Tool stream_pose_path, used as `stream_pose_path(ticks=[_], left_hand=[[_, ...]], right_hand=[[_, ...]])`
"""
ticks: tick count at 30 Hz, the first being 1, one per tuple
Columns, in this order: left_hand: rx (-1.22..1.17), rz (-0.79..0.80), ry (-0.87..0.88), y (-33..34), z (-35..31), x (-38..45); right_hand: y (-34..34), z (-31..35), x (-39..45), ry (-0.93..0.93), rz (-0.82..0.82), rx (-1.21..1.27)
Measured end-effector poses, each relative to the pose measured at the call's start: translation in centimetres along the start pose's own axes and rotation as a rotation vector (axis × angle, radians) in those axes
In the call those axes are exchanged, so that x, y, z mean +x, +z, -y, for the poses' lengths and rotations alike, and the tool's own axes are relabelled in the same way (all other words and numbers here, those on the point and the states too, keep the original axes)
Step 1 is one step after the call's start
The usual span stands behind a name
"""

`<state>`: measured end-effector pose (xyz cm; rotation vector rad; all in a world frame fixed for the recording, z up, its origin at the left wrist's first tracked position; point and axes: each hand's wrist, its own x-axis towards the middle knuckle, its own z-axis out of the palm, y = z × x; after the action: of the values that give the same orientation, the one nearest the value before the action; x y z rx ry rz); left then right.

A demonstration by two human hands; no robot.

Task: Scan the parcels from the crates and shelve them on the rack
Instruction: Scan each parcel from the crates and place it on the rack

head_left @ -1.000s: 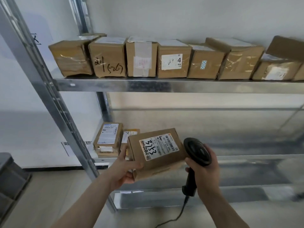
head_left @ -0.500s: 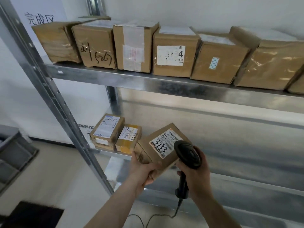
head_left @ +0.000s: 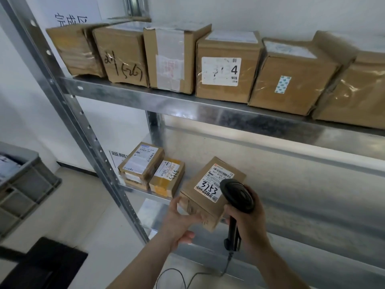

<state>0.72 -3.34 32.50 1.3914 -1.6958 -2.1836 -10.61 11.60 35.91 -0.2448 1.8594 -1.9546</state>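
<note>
My left hand (head_left: 180, 220) grips the near end of a small brown cardboard parcel (head_left: 200, 197) with a white label marked 3153. The parcel is tilted, held over the middle shelf (head_left: 312, 207) of the metal rack. My right hand (head_left: 248, 224) holds a black corded barcode scanner (head_left: 237, 195) by its handle, with the scanner head right beside the parcel's label. Two small parcels (head_left: 153, 171) sit at the left end of the same shelf, to the left of the held one.
Several cardboard boxes (head_left: 227, 67) line the upper shelf (head_left: 187, 103). The rack's slanted front post (head_left: 83, 130) stands at the left. A grey crate (head_left: 25, 184) is at the far left, and a black mat (head_left: 43, 265) lies on the floor.
The view has closed in on the rack. My left hand has carried the parcel forward and right, deeper over the middle shelf, and the scanner has stayed beside it.
</note>
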Motion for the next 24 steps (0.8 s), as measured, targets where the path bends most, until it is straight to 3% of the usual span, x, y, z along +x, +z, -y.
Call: stream_pose_path(ticks=[10, 24], left_hand=[[0.265, -0.305, 0.177, -1.3, -1.8, 1.9], [0.310, -0.256, 0.203, -2.1, -4.4, 3.2]], right_hand=[[2.4, 0.2, 1.5, 0.039, 0.055, 0.024], [4.0, 0.7, 4.3, 0.006, 0.051, -0.032]])
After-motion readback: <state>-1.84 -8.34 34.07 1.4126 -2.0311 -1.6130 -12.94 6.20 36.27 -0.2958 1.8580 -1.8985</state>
